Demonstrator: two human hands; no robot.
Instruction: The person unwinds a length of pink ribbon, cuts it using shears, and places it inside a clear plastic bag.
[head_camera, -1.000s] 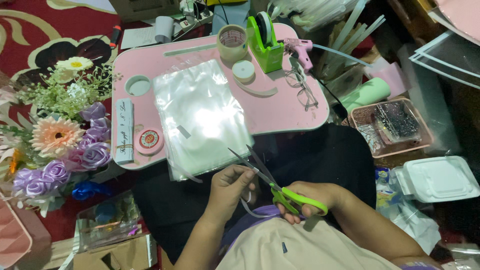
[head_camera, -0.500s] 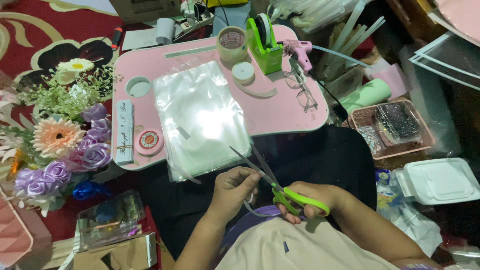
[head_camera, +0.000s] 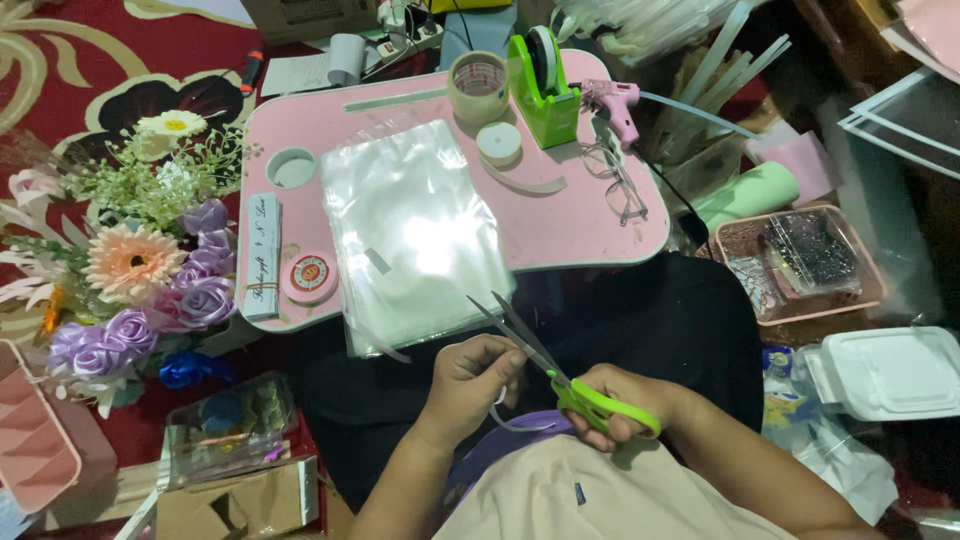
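My right hand (head_camera: 625, 400) grips green-handled scissors (head_camera: 560, 375), blades apart and pointing up-left toward the table's near edge. My left hand (head_camera: 475, 375) pinches a thin pale strip (head_camera: 515, 420) that curls down between both hands, just beside the blades. Both hands hover over my lap, in front of a pink lap table (head_camera: 590, 225). A stack of clear plastic sheets (head_camera: 410, 225) lies on the table's middle, overhanging its near edge.
On the table: a green tape dispenser (head_camera: 545, 80), tape rolls (head_camera: 480, 85), a pink glue gun (head_camera: 615, 105), eyeglasses (head_camera: 620, 185), a round red tin (head_camera: 310, 275). Artificial flowers (head_camera: 130, 270) lie left. A pink basket (head_camera: 800, 265) and white box (head_camera: 885, 370) sit right.
The hands have barely shifted; the scissors stay with blades apart beside the strip.
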